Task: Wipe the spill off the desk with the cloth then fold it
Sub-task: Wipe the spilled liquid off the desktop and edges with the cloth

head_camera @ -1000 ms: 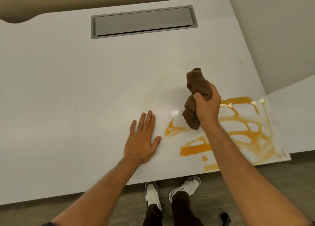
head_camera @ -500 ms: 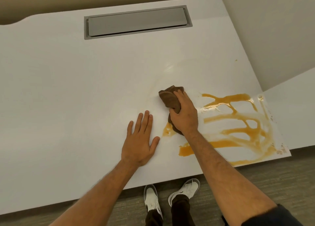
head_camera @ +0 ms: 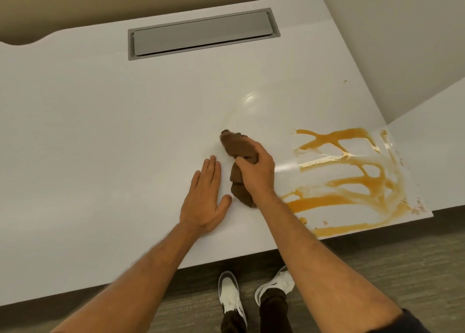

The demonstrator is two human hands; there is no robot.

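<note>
A bunched brown cloth (head_camera: 237,148) lies pressed on the white desk (head_camera: 100,131), and my right hand (head_camera: 256,173) grips it from above. An orange spill (head_camera: 352,179) spreads in streaks over the desk's near right corner, just right of the cloth. A thin wet smear arcs across the desk above the cloth. My left hand (head_camera: 205,199) rests flat on the desk with its fingers apart, right beside the cloth's left edge, holding nothing.
A grey rectangular cable hatch (head_camera: 203,33) is set into the desk near its far edge. A pale partition wall (head_camera: 402,43) rises at the right. The desk's front edge runs just under my forearms; my white shoes (head_camera: 230,292) stand on the grey carpet below.
My right hand brought the cloth down from the air onto the desk and dragged it left, over the small orange patch beside my left hand. My left hand stayed put.
</note>
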